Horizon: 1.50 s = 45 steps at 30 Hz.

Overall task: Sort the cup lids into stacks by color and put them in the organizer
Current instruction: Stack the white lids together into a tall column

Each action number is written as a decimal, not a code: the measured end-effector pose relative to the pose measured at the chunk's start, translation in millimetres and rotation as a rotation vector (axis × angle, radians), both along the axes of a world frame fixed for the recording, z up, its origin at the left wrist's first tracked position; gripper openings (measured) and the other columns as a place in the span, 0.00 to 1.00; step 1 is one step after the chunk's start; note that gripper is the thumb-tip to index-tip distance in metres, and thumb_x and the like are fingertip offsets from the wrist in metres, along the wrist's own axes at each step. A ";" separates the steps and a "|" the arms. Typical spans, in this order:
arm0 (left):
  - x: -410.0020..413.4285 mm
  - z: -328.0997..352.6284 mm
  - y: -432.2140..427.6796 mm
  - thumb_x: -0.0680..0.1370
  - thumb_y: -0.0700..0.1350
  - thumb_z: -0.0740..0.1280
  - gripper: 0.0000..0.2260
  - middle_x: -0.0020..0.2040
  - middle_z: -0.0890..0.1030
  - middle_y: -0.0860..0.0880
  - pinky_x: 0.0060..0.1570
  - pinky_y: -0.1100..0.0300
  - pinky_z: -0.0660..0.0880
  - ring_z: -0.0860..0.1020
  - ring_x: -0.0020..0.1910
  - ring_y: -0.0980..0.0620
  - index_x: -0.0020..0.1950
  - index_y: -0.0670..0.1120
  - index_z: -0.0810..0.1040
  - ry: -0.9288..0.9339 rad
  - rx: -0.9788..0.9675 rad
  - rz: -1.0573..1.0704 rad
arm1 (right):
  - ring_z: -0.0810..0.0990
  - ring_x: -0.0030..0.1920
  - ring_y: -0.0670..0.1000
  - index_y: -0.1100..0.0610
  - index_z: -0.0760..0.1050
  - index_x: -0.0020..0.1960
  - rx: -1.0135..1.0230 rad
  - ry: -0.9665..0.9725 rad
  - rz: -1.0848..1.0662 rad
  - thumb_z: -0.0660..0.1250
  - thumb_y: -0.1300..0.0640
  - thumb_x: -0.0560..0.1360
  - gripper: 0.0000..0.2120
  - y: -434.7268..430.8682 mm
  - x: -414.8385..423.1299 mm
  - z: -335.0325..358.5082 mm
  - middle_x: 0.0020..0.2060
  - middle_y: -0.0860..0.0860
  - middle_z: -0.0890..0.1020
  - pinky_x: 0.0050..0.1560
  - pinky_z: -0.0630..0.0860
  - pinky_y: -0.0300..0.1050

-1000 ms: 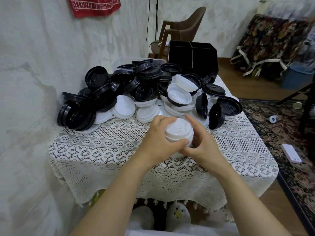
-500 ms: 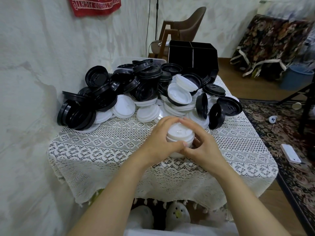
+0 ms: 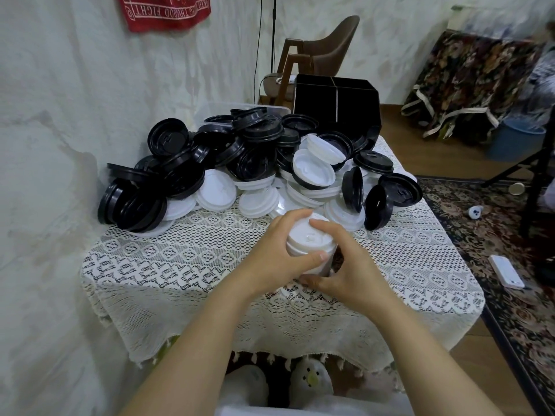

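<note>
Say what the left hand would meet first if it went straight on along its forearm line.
The white stack that the left hand grips, with the right hand opposite. Past it, probably the white lids at the pile's near edge; depth is unclear.

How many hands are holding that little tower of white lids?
2. The left hand wraps around the left side of the white lid stack. The right hand grips its right side, with fingers over the top. No other hand is in view.
</note>
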State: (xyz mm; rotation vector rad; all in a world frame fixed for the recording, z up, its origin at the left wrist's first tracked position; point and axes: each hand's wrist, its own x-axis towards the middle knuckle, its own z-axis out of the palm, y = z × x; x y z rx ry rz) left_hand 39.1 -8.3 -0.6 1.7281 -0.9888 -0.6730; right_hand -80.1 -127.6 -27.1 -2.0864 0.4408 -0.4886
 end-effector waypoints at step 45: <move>40.8 4.7 32.0 0.72 0.51 0.74 0.36 0.61 0.70 0.58 0.56 0.61 0.67 0.70 0.61 0.54 0.74 0.61 0.58 0.108 -0.002 0.201 | 0.76 0.46 0.58 0.59 0.79 0.45 -0.743 -0.139 -0.448 0.72 0.62 0.72 0.03 -31.4 73.3 22.5 0.44 0.52 0.80 0.47 0.68 0.50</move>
